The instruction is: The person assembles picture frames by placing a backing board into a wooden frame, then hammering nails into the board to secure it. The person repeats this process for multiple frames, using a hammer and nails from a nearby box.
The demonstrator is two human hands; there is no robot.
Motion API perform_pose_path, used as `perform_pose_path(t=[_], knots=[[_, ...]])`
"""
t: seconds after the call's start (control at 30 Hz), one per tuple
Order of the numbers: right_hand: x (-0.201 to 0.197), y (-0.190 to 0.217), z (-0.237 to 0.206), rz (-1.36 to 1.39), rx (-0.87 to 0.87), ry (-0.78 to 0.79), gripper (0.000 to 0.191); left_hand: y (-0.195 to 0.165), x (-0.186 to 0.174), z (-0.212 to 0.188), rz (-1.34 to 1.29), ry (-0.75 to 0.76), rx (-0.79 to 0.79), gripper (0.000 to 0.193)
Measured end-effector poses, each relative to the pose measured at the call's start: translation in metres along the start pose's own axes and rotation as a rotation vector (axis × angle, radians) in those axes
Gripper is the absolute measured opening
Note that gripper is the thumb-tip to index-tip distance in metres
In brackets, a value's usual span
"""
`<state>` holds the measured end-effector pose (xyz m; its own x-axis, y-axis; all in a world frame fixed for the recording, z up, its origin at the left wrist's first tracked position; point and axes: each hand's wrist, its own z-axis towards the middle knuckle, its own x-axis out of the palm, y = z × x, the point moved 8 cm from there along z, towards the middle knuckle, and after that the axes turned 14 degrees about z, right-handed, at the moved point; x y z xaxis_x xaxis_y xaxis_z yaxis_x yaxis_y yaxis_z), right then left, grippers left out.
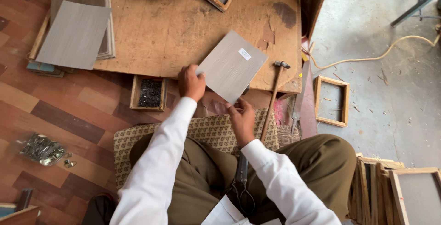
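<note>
A stack of grey panels [76, 32] is seen at left; a grey square panel [232, 66] is held above the wooden board [174, 32], pinched by the left hand [191, 82] and right hand [241, 119]; a hammer [274, 94] lies untouched; an empty wooden frame [331, 101] lies on the floor.

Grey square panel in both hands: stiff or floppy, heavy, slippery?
Probably stiff: the grey panel stays flat though the left hand and right hand hold only its near edges. Likely light, since fingertips carry it. Its smooth face may slip.
</note>
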<state>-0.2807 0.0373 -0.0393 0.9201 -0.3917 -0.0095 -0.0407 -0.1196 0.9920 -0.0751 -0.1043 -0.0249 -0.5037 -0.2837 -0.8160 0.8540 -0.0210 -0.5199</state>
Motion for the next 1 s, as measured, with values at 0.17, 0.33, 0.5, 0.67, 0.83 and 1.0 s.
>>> perform_pose_path(t=[0.17,0.33,0.5,0.67,0.83,1.0], knots=[[-0.059,0.029,0.066,-0.089,-0.107,-0.163,0.044,0.007,0.004,-0.087,-0.507,0.428,-0.280,0.021],[-0.057,0.056,0.063,-0.190,-0.238,-0.054,0.037,0.039,-0.034,-0.063,-0.319,-0.023,-0.345,0.028],[-0.008,0.040,0.019,-0.312,-0.332,0.043,0.036,0.074,-0.031,-0.002,-0.266,-0.275,-0.321,0.030],[-0.009,0.024,0.033,-0.309,-0.530,-0.109,0.020,0.079,-0.016,-0.005,-0.287,-0.251,-0.403,0.025],[-0.019,0.014,0.060,-0.334,-0.534,-0.181,0.018,0.081,-0.014,-0.024,-0.403,-0.332,-0.552,0.017],[-0.022,0.019,0.087,-0.302,-0.229,-0.199,0.018,0.071,-0.009,-0.026,-0.465,-0.392,-0.497,0.003]])
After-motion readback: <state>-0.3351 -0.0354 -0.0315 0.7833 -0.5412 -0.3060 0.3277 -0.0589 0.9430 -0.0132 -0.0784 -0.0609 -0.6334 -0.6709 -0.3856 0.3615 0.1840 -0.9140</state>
